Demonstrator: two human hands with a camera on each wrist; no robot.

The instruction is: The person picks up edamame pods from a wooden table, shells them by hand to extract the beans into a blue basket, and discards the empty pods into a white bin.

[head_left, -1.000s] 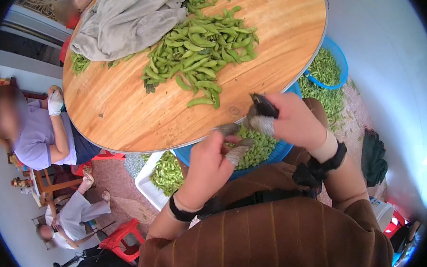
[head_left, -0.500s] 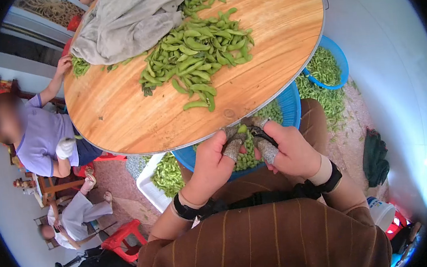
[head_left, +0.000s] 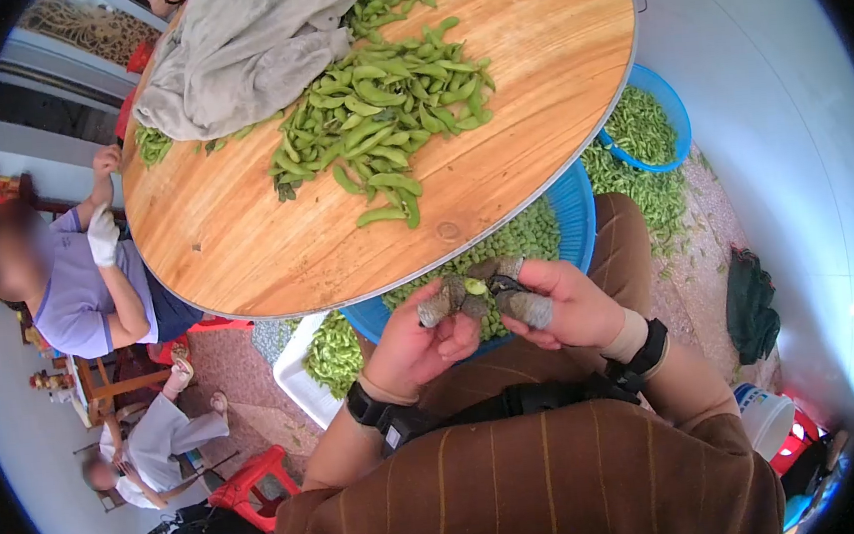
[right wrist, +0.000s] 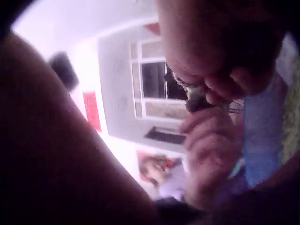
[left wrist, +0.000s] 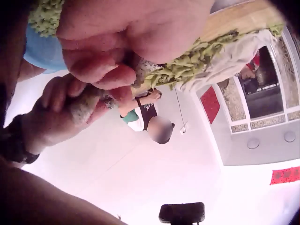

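Close over a blue basin (head_left: 576,217) of shelled green beans (head_left: 523,239), my two hands meet fingertip to fingertip. My left hand (head_left: 420,336), its thumb and forefinger tips wrapped in grey, pinches a green soybean pod (head_left: 475,286). My right hand (head_left: 579,305), also with grey-wrapped tips, holds a small dark tool (head_left: 502,285) against the pod; its exact kind cannot be made out. Curled fingers hide most of the pod in both wrist views. Ahead, a pile of soybean pods (head_left: 375,110) lies on the round wooden table (head_left: 244,231).
A grey cloth (head_left: 240,61) covers part of the table. A white tray (head_left: 301,382) of green pods stands left of the basin, and a blue basket (head_left: 681,121) stands right, among pods on the floor. A person (head_left: 77,279) in a lilac shirt sits at the table's left.
The right hand has come down from the table edge to meet the left. A pod now shows between the fingertips, and both hands have lowered slightly. The seated person's arms have moved.
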